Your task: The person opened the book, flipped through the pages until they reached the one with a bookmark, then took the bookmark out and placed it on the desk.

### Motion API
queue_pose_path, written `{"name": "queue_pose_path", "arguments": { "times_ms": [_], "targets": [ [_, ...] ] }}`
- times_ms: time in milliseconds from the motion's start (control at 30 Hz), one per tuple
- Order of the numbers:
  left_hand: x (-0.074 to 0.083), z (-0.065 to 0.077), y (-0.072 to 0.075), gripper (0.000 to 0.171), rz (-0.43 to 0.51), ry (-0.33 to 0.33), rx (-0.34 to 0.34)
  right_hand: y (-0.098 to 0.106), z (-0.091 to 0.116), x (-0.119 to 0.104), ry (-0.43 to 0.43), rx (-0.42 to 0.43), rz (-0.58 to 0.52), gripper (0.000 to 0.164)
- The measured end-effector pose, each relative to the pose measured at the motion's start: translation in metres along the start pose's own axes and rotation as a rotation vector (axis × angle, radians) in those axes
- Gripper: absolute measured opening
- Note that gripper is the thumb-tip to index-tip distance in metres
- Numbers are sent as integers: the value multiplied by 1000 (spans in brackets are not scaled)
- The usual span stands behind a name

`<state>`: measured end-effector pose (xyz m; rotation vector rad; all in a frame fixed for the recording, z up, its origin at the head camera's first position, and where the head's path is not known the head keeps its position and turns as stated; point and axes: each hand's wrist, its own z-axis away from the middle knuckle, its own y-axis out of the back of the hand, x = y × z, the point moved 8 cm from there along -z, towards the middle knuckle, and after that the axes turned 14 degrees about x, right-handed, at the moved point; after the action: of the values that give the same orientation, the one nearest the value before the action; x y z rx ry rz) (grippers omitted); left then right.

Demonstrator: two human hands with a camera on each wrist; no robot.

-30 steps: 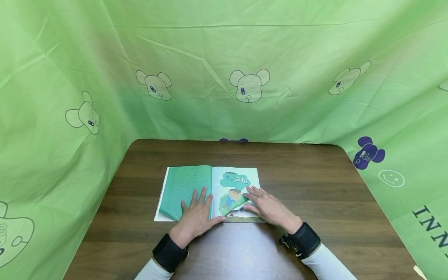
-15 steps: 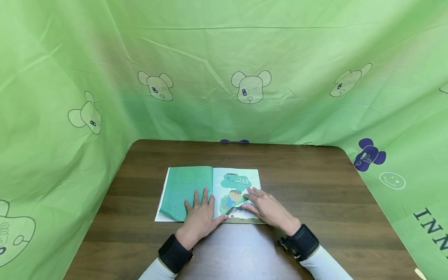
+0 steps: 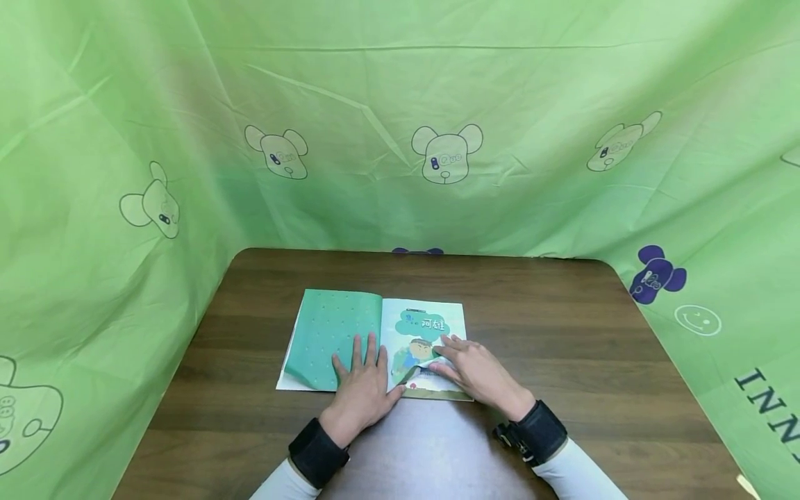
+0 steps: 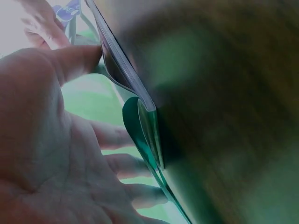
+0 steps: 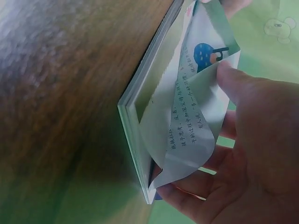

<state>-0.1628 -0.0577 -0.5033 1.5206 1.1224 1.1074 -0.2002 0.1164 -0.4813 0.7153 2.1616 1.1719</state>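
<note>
Resting the spread left hand (image 3: pixel 360 394) on the green page (image 3: pixel 334 323) of the open book (image 3: pixel 387 323), on the table (image 3: pixel 562 333); pinching the curled white page (image 3: pixel 412 347) with the right hand (image 3: pixel 480 373). Higher than half a second ago at the green page's far outer corner; likely not yet flat.

A brown wood-grain table (image 3: pixel 562 312) with rounded far corners stands before a creased green cloth (image 3: pixel 350 222) that also hangs to the left and right. Outlined animal heads (image 3: pixel 446 160) mark the cloth's far and left parts; on the right show a purple animal head (image 3: pixel 657 276), a smiling face (image 3: pixel 698 320) and, nearer, large dark letters (image 3: pixel 765 401).
</note>
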Motion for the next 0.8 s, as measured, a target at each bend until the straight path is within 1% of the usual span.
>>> {"name": "queue_pose_path", "arguments": {
  "times_ms": [133, 300, 400, 500, 600, 700, 733, 800],
  "targets": [
    [3, -1, 2, 83, -16, 2, 37, 4, -1, 3, -15, 26, -48, 47],
    [4, -2, 4, 77, 6, 17, 38, 18, -5, 12, -62, 99, -115, 49],
    [3, -2, 4, 73, 30, 17, 43, 29, -6, 20, -96, 154, -107, 52],
    [2, -2, 4, 70, 64, 11, 49, 42, -6, 28, -144, 225, -84, 53],
    [-1, -3, 4, 68, 111, 27, 47, 52, -5, 36, -205, 284, -66, 52],
    [-4, -4, 6, 68, 158, 55, 66, 53, -4, 40, -245, 276, -58, 49],
    [-5, -4, 6, 68, 170, 63, 72, 51, -3, 40, -247, 254, -56, 48],
    [-7, -5, 8, 68, 190, 76, 86, 43, -2, 37, -221, 190, -52, 48]
  ]
}}
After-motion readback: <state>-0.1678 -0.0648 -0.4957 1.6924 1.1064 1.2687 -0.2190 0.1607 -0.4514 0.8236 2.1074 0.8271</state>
